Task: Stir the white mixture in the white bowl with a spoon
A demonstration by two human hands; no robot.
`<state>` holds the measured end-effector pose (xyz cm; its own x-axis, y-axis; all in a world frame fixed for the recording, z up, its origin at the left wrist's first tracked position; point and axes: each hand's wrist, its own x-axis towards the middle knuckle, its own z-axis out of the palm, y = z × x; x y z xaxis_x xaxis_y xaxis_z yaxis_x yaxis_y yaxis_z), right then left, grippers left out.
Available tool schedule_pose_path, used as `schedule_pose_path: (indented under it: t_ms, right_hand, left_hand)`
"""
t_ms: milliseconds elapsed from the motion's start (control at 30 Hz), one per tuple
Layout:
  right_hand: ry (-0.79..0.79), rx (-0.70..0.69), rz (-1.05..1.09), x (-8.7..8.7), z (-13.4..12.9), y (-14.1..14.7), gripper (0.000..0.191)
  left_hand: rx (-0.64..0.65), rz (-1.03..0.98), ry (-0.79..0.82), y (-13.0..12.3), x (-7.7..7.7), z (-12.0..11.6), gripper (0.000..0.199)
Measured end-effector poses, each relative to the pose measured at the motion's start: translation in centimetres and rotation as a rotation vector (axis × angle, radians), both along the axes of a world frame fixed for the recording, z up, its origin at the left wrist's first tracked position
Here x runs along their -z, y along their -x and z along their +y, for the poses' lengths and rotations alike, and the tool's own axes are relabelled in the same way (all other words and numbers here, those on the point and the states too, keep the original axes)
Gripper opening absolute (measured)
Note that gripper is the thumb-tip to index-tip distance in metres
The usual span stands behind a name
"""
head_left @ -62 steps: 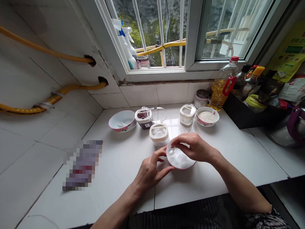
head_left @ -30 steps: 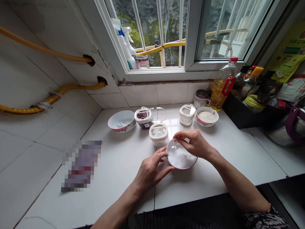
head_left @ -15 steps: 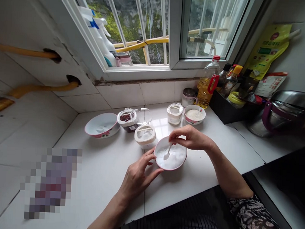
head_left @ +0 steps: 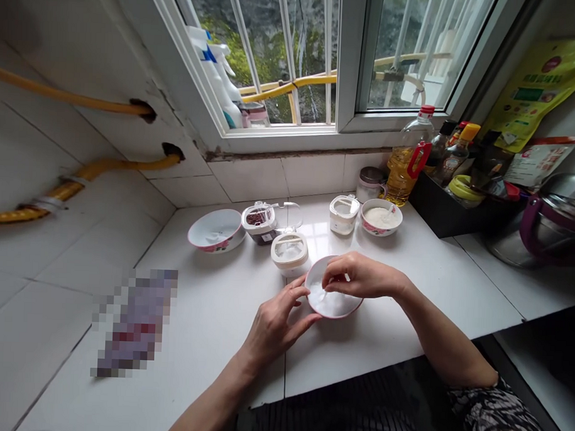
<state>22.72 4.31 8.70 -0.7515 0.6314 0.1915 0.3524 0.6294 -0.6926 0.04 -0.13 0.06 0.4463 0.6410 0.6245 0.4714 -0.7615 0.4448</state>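
Observation:
My left hand (head_left: 277, 322) grips the left side of a small pink-rimmed bowl (head_left: 316, 273), thumb at the near rim and fingers behind. White grains or powder (head_left: 336, 304) cover the bowl's inside. Over the bowl, my right hand (head_left: 363, 276) pinches the handle of a small white spoon (head_left: 323, 295); its tip is down in the white stuff and partly hidden by the fingers. Just behind the bowl stands a white seasoning box (head_left: 290, 253) with pale contents. Beyond it is a box of dark red bits (head_left: 260, 222), its clear lid raised.
A larger floral bowl (head_left: 216, 229) lies at the left, near a pixelated patch (head_left: 137, 323). Behind my right hand are another seasoning box (head_left: 343, 214), a bowl of pale powder (head_left: 382, 219) and an oil bottle (head_left: 405, 166). A black bottle tray (head_left: 438, 208) and steel pot (head_left: 517, 239) flank the right.
The right hand has lowered, pushing the spoon deeper into the white stuff. The left hand keeps its grip on the bowl. The whole view has shifted, so things appear further right.

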Motion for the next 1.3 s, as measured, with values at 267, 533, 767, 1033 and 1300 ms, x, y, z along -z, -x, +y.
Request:
schedule_pose_path:
  t_ms: [267, 533, 767, 1033, 1300]
  right_hand:
    - [0.014, -0.022, -0.058, -1.1, 0.3, -2.1, 0.013]
    - [-0.106, 0.034, -0.076, 0.1, 0.7, -1.2, 0.020]
    - [-0.006, 0.013, -0.017, -2.0, 0.4, -3.3, 0.014]
    - [0.042, -0.039, -0.134, -0.5, 0.9, -2.3, 0.016]
    - [0.067, 0.101, -0.054, -0.6, 1.5, -2.8, 0.011]
  left_hand:
    - [0.018, -0.015, 0.025, -0.1, 0.2, 0.1, 0.026]
    - [0.016, -0.008, 0.028, 0.0, 0.1, 0.1, 0.027]
    - [0.014, -0.004, 0.021, 0.0, 0.1, 0.1, 0.026]
    - [0.022, -0.007, 0.024, -0.1, 0.0, 0.1, 0.027]
    - [0.028, -0.018, 0.016, -0.1, 0.0, 0.1, 0.026]
